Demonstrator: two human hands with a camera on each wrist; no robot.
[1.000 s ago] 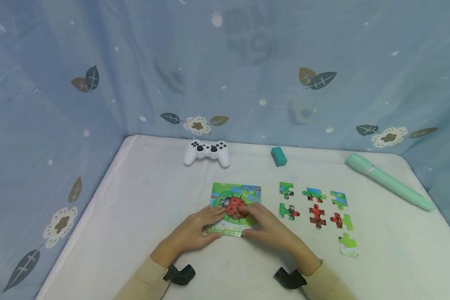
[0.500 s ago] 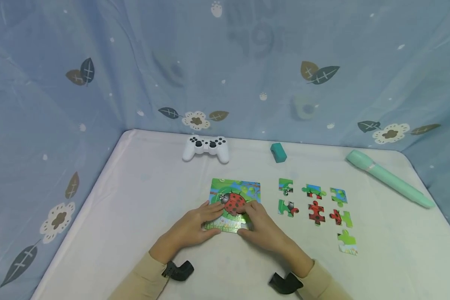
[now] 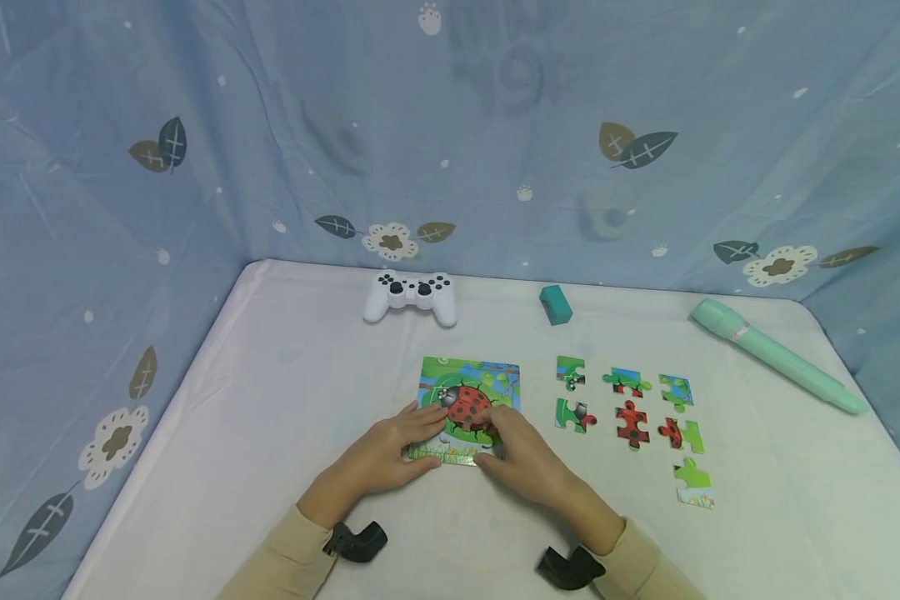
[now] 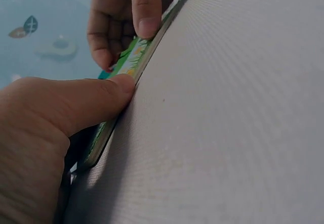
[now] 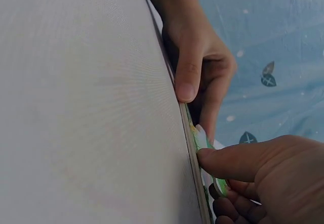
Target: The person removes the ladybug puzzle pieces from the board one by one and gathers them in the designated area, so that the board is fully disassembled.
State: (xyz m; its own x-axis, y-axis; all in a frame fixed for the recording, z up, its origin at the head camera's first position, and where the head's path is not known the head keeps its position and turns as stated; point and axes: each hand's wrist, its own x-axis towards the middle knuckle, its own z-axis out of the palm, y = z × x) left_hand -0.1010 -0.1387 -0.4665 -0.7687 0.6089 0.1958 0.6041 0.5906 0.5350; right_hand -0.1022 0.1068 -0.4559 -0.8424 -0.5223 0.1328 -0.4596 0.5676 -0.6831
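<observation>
A square ladybug puzzle board (image 3: 433, 377) lies on the white table. My left hand (image 3: 381, 454) rests on its left side, fingers straight over the picture and thumb against the near edge. At the lower right corner, my right hand (image 3: 523, 460) pinches a green and white puzzle piece (image 5: 220, 184) between thumb and bent fingers, close over the board. The right palm and fingers hide most of this piece in the head view. Both thumbs sit along the board's near edge in the wrist views.
Several loose puzzle pieces (image 3: 632, 427) lie in rows to the right. A white game controller (image 3: 411, 297) and a teal block (image 3: 556, 305) stand near the back edge. At the far right lies a mint-green microphone-shaped object (image 3: 780, 357). Blue patterned cloth (image 3: 495, 150) hangs behind.
My right hand has moved slightly left and inward over the board's lower right corner. The left hand stays in place on the board. The view has shifted a little.
</observation>
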